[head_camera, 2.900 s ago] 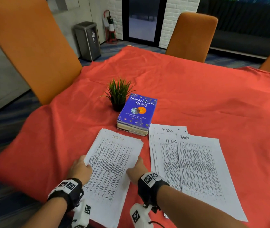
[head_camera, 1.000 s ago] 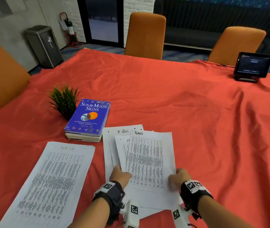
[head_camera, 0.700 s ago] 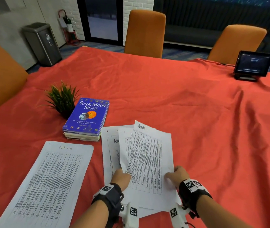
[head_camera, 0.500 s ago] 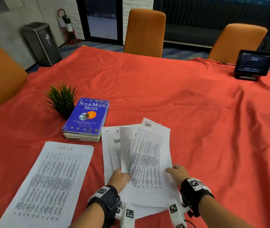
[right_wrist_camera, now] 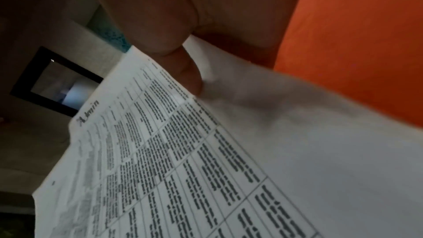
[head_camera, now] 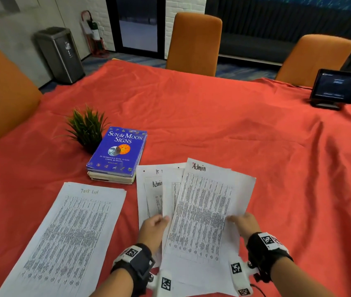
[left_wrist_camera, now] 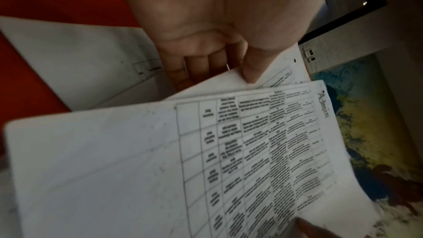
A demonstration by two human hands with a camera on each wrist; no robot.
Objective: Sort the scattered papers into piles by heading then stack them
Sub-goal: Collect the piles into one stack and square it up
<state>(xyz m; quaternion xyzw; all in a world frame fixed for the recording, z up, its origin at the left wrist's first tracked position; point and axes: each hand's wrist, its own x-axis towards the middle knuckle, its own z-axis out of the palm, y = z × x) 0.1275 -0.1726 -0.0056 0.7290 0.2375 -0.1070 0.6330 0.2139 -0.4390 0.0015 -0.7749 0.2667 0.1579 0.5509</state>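
A sheet headed "Admin" is lifted off the fanned pile in front of me, tilted up on its left side. My right hand pinches its right edge, thumb on top. My left hand pinches the sheet just beneath it, thumb on top. Under these lie another "Admin" sheet and an "It" sheet on the red cloth. A separate "Task list" pile lies flat to the left.
A blue book on a short stack and a small potted plant stand just beyond the papers. A tablet on a stand sits at the far right. Orange chairs ring the red-clothed table.
Both hands left the Task list pile and moved to the right pile. The top Admin sheet has been lifted and swung rightward, uncovering another Admin sheet beneath.
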